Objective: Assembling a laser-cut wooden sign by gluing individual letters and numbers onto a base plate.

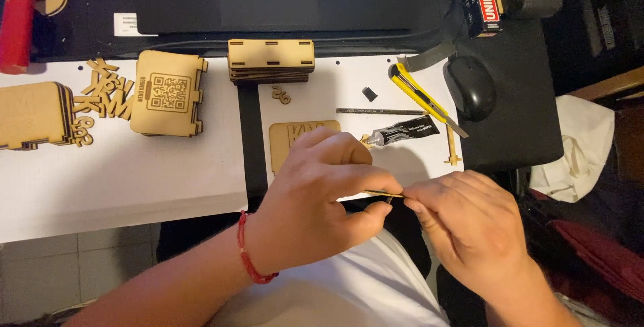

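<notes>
White paper (121, 186) below, both hands (396, 196) meet, fingertips pinched together on a thin wooden strip (384, 195).

Left hand (322, 196) and right hand (463, 223) pinch 1 thin wooden piece (384, 195) between fingertips, above a white sheet (121, 186); black glue tube (402, 131) and yellow utility knife (422, 97) lie beyond

The thin flat strip of pale laser-cut wood (384, 195) looks matt and smooth, like the tan wooden plaque (166, 93) and stacked wooden panels (271, 60); the white paper sheets (121, 179) are matt, the black glue tube (404, 130) glossy, the yellow plastic utility knife (419, 96) shiny, the black mouse (471, 87) satin
</notes>
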